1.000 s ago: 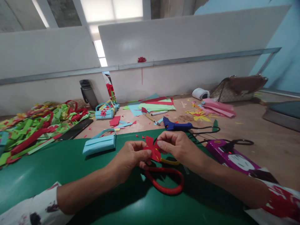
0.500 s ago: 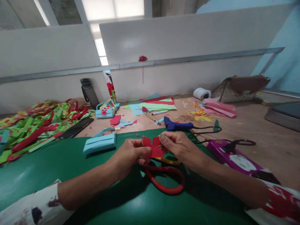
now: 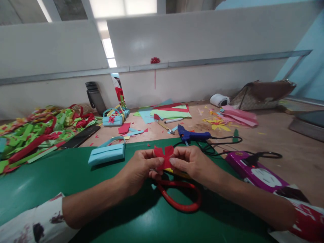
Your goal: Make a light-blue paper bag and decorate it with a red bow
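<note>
Between my hands is a small red paper flower (image 3: 165, 156), notched into petals and held above the green mat (image 3: 113, 216). My left hand (image 3: 145, 165) is closed on its left side, thumb on top. My right hand (image 3: 191, 160) pinches the right side with thumb and fingers. Under them lies a pair of scissors (image 3: 186, 207) with red and yellow handle loops; the blades are hidden. A light blue paper purse (image 3: 107, 154) with a strap sits on the mat left of my left hand. A blue glue gun (image 3: 193, 135) lies just beyond my right hand.
A purple power strip (image 3: 255, 170) with a plugged-in black cable is at the right. At the left are a heap of paper strips (image 3: 43, 135) and a black phone (image 3: 82, 136). Behind stand a bottle (image 3: 95, 98), paper sheets (image 3: 174, 113), a white roll (image 3: 219, 100) and a handbag (image 3: 263, 95).
My right thumb has moved down from the upper right petal toward the flower's middle. The petals now curve up slightly. My left hand keeps its hold.
</note>
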The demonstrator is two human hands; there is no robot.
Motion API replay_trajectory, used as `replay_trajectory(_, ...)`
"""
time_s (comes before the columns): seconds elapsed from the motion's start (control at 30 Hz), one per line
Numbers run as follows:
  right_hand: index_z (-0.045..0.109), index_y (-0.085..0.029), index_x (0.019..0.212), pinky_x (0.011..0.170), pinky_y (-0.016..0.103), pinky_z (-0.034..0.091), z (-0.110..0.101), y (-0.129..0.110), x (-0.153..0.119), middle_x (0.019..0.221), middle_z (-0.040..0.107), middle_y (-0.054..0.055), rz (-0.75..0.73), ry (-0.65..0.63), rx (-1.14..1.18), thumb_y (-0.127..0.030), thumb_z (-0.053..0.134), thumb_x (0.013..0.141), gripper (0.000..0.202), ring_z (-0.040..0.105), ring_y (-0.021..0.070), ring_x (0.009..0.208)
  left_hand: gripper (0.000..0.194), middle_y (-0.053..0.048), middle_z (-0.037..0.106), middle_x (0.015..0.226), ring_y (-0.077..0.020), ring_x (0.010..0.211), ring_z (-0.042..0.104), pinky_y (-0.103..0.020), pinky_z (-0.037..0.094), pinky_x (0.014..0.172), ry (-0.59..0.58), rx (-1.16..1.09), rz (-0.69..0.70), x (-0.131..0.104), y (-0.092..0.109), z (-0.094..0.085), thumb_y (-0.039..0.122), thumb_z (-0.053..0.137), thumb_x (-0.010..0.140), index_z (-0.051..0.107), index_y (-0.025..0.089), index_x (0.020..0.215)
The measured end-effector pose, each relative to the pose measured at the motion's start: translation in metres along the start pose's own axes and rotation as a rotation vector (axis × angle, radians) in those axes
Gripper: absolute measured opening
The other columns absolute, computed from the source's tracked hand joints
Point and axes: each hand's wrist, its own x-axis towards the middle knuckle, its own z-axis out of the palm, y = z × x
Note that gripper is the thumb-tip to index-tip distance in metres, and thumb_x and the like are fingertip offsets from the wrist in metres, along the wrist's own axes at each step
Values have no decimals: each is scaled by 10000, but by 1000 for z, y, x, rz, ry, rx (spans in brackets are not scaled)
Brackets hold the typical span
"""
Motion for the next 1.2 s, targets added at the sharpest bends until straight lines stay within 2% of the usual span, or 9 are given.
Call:
replay_trajectory(0.23,508,-167,635,444,193,277,1,-2,0,526,464,-58,-2,4,2,-271,572,732,156,360,67,472,151,-64,622,757,-94,585,548,-218,456,547,47,14,16,-1,2,2,225,684,731,641,114,824)
replay_trajectory(0.4,557,-156,674,502,209,344,0,-3,1,579,510,-43,-95,118,-3,-258,574,736,120,418,81,521,128,-29,579,647,-91,555,525,-211,442,534,63,70,-22,-2,3,4,201,691,693,602,115,723)
replay_trajectory(0.57,571,-172,682,484,210,351,-2,-5,2,587,531,-45,-152,185,6,-259,589,739,105,447,90,517,242,-19,565,638,-84,545,510,-200,424,523,-20,164,-45,-4,9,6,280,736,659,617,97,762)
replay_trajectory(0.67,586,-169,671,487,206,357,-3,-8,0,569,530,-48,-163,165,-107,-216,574,749,92,445,88,511,283,-25,592,676,-101,575,537,-217,445,541,-34,206,-25,-4,13,6,343,730,672,623,111,794)
replay_trajectory(0.77,596,-167,685,480,202,361,-2,-10,-3,570,534,-45,-173,114,-201,-180,556,767,92,445,88,512,223,-16,596,656,-89,562,531,-205,441,540,5,234,0,-4,14,5,315,713,687,621,117,733)
replay_trajectory(0.87,594,-167,780,511,213,395,-2,-8,-3,631,565,-28,-203,112,-132,-239,564,795,79,484,102,556,174,-6,575,594,-71,517,499,-183,410,502,22,222,-12,-5,11,5,251,712,675,612,110,661)
replay_trajectory(1.0,598,-154,844,536,222,414,-3,-3,1,678,587,-9,-200,108,39,-375,592,804,225,508,109,585,152,-3,581,625,-79,526,512,-199,443,506,73,34,-10,-4,10,7,224,718,667,617,118,708)
replay_trajectory(1.1,607,-146,794,550,226,425,-3,-2,1,689,606,-2,-117,38,76,-346,647,756,208,534,114,597,160,-8,594,669,-77,535,521,-191,448,503,103,-33,20,-3,10,8,205,720,666,631,119,767)
replay_trajectory(1.2,611,-145,725,542,225,403,-3,-5,-1,624,579,-17,-91,66,28,-288,611,764,148,509,104,565,148,-23,608,687,-86,549,540,-197,459,512,82,-33,22,-4,10,8,202,707,685,632,120,783)
